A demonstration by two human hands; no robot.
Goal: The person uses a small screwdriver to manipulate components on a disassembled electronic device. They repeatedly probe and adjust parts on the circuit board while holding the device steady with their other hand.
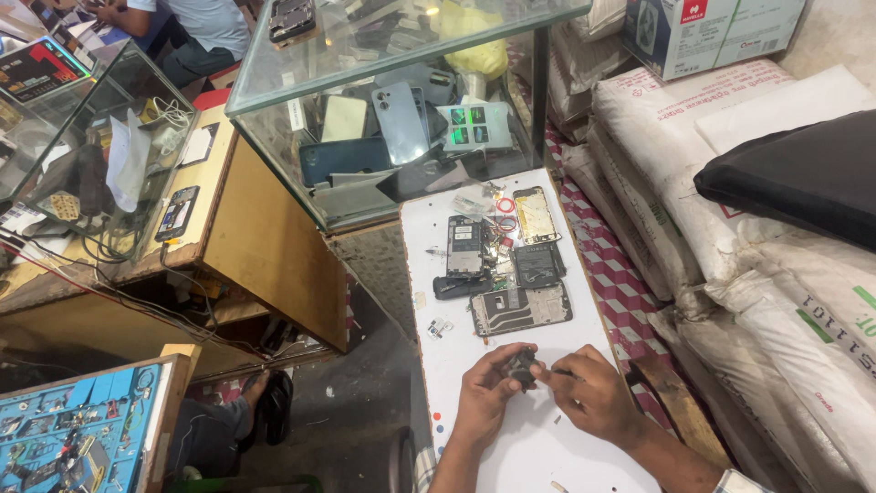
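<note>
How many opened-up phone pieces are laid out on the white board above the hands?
4, maybe more hidden in the clutter: a dark phone body at left, a gold-edged frame at top right, a black panel below it, and a grey frame nearest the hands.

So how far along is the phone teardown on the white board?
Done: the phone lies apart, with the frame, battery and screen panel spread out. In hand: left hand holds a small dark part; right hand works it with a thin tool. Left: nothing is reassembled yet.
</note>
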